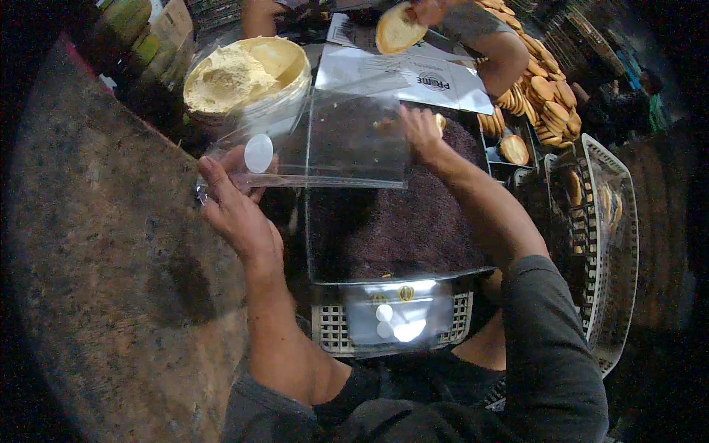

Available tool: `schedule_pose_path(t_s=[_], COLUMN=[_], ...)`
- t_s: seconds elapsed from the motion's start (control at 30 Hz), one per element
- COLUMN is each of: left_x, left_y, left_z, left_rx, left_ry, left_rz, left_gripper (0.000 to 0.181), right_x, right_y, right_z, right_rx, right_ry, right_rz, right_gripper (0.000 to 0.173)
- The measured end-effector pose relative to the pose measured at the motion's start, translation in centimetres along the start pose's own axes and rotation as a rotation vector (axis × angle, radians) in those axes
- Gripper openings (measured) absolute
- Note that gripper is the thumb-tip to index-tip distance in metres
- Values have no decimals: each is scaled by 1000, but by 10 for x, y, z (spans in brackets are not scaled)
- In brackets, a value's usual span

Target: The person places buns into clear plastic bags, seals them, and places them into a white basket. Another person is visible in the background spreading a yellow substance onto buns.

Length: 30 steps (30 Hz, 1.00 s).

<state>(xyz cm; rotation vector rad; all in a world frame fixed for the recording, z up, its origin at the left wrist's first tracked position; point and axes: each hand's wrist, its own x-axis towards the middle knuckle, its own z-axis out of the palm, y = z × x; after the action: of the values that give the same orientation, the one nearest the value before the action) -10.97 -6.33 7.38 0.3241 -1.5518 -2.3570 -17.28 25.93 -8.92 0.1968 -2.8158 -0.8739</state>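
Note:
My left hand (235,205) grips the closed side of a clear plastic bag (354,149) that bears a white round patch. The bag stretches rightward above a metal tray (308,232) filled with dark brown granules (410,221). Over the tray's far part, my right hand (422,130) reaches down at the bag's right end. A pale bread piece (440,125) shows beside its fingers, partly hidden; whether the fingers grip it is unclear.
Across the tray, another person's hand (435,11) holds an oval bread half (400,29). A tub of pale cream (232,77) stands back left, beside printed cardboard (388,69). Bread pieces (548,94) pile up back right. Plastic crates (623,232) stand at right and below bags (399,315).

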Motion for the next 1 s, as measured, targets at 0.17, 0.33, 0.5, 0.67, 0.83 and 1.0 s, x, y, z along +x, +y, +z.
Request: schedule_pose_path(t_s=[0.17,0.33,0.5,0.67,0.83,1.0], left_x=[-2,-4,7,14,-6,-39], left_y=[-5,-2,-21,-35,-31,-46], left_z=[-13,-10,-11,-20,-7,7], left_rx=[-28,-23,-7,188,279,67], left_ry=[12,109,81,-55,-70,-372], left_rz=[16,-35,57,103,173,-51], left_gripper=[60,62,62,68,71,75], right_x=[-42,-111,-119,-144,-216,-198], right_y=[-6,3,20,62,99,86], right_z=[-62,-35,-40,-126,-196,-209], right_rx=[716,883,980,1593,2053,1990], right_ry=[-124,169,50,143,81,56], right_rz=[106,343,616,817,866,652], right_gripper=[53,60,46,68,66,67])
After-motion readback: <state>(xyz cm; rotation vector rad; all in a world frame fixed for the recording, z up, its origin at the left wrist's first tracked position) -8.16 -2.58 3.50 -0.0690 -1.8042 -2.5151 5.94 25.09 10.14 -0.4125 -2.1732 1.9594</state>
